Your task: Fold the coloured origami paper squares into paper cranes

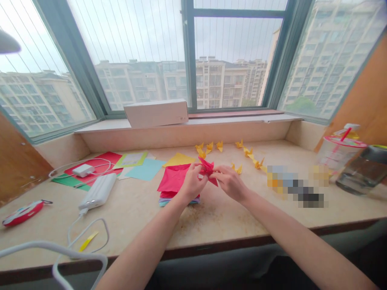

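Note:
Between my two hands is a piece of folded red paper [207, 165], with pointed flaps sticking up and out to the right. My left hand [194, 179] pinches it from the left, and my right hand [228, 181] grips its right side with bent fingers. Below and left of the hands lies a stack of paper with crumpled red sheets [171, 179] on top and blue and purple edges underneath. Small folded yellow paper cranes [219, 146] stand behind the hands. My fingers hide part of the folded paper.
Colored sheets [147, 169] lie at the left with a white charger [84, 170] and a power bank [98, 193]. A white cable [39, 245] crosses the front left. A lidded cup [340, 155] and a glass jar [363, 171] stand right. A white box [156, 114] rests on the sill.

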Available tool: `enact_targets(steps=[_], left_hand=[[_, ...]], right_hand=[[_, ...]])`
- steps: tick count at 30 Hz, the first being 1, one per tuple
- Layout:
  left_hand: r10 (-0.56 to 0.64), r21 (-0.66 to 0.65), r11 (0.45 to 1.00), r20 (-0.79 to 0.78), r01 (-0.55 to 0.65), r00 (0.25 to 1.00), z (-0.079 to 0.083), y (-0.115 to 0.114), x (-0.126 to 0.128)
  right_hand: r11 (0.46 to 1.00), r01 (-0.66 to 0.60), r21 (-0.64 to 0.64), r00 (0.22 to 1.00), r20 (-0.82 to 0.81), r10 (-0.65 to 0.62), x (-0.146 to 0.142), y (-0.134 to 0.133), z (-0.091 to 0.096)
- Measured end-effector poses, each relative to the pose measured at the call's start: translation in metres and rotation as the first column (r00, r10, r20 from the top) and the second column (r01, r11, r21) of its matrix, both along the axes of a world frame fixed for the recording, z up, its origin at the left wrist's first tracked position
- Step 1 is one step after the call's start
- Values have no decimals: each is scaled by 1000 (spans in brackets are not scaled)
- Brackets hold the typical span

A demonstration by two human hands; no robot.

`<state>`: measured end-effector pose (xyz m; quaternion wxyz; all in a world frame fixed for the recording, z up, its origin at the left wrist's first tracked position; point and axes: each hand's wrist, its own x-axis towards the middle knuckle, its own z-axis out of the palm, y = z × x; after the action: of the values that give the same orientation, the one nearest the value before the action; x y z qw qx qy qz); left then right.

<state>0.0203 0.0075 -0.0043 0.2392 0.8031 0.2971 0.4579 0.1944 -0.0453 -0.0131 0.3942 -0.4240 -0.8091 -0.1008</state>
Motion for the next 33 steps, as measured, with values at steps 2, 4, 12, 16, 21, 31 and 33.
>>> enact_targets(steps=[2,4,12,16,21,31,33], left_hand=[[-22,-45,999,21,23,1000,1,-1,0],[-31,-68,997,52,35,998,1,-2,1],[-23,-58,998,171,33,985,-2,-1,1],[52,-111,993,210,-29,976,1,2,1],[-94,-261,939,431,224,898,3,5,4],[-133,-392,819,581,419,803,7,1,1],[-143,-396,813,575,427,805,6,1,1]], right_hand=[[1000,9,-4,1000,6,-9,0,0,0],[1000,26,-10,1000,-2,-26,-1,0,1],[991,-117,-69,965,-244,97,-6,2,-1],[988,-133,-74,941,-322,102,-8,4,-2],[993,-99,-69,929,-365,67,-7,4,0],[972,-123,-200,790,-613,-26,-8,14,-5],[972,-129,-195,788,-616,-19,-9,14,-6]])
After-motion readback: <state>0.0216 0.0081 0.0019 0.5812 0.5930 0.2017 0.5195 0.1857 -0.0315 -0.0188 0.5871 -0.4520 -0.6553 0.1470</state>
